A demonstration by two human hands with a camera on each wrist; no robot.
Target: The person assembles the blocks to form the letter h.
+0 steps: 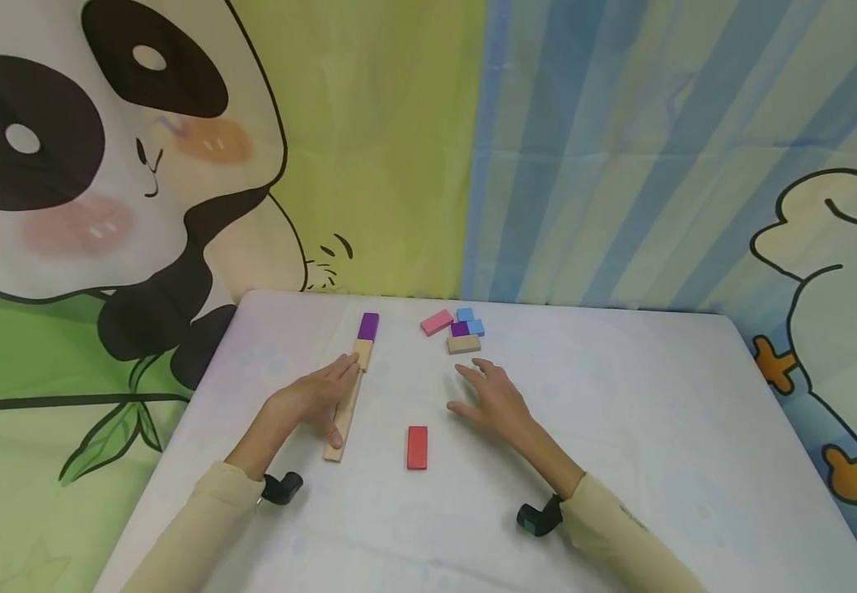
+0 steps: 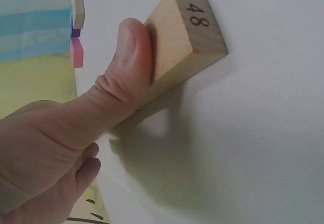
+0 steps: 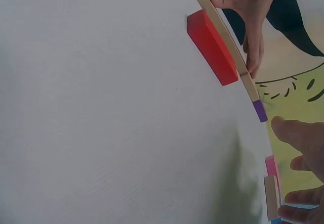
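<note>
My left hand (image 1: 313, 397) rests along a row of plain wooden blocks (image 1: 349, 409) on the left of the table, fingers and thumb extended. In the left wrist view its thumb (image 2: 132, 52) touches the side of the nearest wooden block (image 2: 174, 37), whose end bears the digits 4 and 8. A purple block (image 1: 368, 326) forms the far end of the row. My right hand (image 1: 497, 402) hovers over the table with spread fingers, holding nothing, just short of a small group of blocks. Between the hands lies a red block (image 1: 417, 448).
At the back middle, the group has a pink block (image 1: 437, 322), a wooden block (image 1: 463, 344), a small purple block (image 1: 460, 329) and blue blocks (image 1: 476, 327). A white cloth covers the table (image 1: 621, 395). Behind it hangs a printed curtain (image 1: 369, 148).
</note>
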